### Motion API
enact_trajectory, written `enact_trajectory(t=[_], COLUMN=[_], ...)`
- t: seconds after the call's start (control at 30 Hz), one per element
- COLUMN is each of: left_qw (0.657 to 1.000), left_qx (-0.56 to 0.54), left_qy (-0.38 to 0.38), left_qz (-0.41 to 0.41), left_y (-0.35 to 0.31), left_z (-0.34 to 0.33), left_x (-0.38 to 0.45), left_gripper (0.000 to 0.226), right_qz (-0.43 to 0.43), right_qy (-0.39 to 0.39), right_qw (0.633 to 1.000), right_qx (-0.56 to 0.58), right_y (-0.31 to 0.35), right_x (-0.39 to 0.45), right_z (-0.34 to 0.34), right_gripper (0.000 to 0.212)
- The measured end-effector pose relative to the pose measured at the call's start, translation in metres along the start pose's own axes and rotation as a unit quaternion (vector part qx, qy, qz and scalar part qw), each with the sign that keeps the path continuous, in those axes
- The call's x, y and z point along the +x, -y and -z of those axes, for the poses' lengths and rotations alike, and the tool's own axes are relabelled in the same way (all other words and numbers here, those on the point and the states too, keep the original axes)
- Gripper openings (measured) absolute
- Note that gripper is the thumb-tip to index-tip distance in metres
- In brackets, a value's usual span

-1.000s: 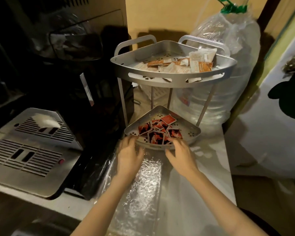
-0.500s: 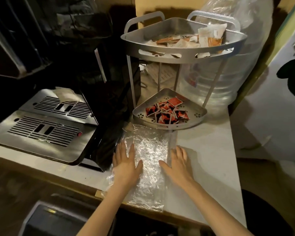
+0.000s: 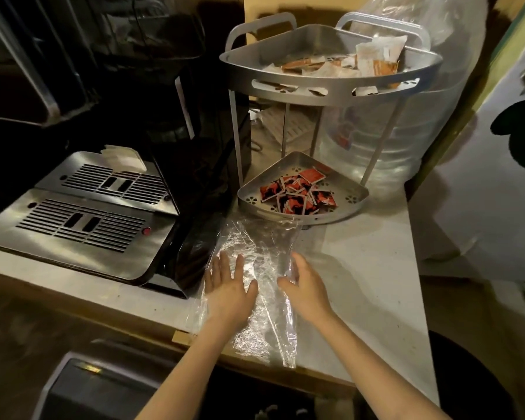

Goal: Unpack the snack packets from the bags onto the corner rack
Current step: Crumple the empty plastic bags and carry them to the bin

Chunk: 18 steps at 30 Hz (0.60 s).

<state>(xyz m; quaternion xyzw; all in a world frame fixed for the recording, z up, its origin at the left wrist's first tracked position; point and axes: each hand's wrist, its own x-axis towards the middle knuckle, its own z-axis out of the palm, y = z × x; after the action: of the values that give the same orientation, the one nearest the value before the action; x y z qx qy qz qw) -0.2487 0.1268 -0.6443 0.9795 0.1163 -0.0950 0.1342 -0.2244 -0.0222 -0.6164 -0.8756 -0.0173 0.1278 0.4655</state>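
Observation:
A silver two-tier corner rack (image 3: 331, 93) stands at the back of the white counter. Its lower tray (image 3: 350, 204) holds several red and black snack packets (image 3: 297, 194). White and orange packets (image 3: 373, 60) fill the upper tray. A flat, crinkled clear plastic bag (image 3: 255, 241) lies on the counter in front of the rack. My left hand (image 3: 229, 287) presses flat on the bag's left side with fingers straight. My right hand (image 3: 305, 286) grips the bag's right edge, which lifts a little under curled fingers.
A black coffee machine with steel drip grilles (image 3: 82, 219) stands to the left, close to the bag. A large plastic-wrapped water bottle (image 3: 406, 131) stands behind the rack. The counter's front edge (image 3: 331, 377) runs just below my wrists; a white wall is at the right.
Both hands drew back from the lower tray toward me onto the bag. The right hand went from lying flat to curling on the bag's right edge.

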Motion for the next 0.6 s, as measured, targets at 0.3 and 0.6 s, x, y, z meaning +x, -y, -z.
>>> enact_trajectory(t=[0.3,0.6], left_qw=[0.998,0.992], left_qx=[-0.025,-0.109], left_qy=[0.048,-0.034], left_qz=[0.008,0.044], left_y=[-0.005,-0.018], left_z=[0.007,0.023], left_x=[0.004,0.009], left_gripper=[0.064,0.074], right_qz=[-0.269,-0.232], right_qy=[0.035,0.004], right_qw=[0.900,0.942], right_qx=[0.343,0.240], right_y=[0.005,-0.025], right_x=[0.011,0.008], right_z=[0.016,0.058], right_gripper=[0.023,0.012])
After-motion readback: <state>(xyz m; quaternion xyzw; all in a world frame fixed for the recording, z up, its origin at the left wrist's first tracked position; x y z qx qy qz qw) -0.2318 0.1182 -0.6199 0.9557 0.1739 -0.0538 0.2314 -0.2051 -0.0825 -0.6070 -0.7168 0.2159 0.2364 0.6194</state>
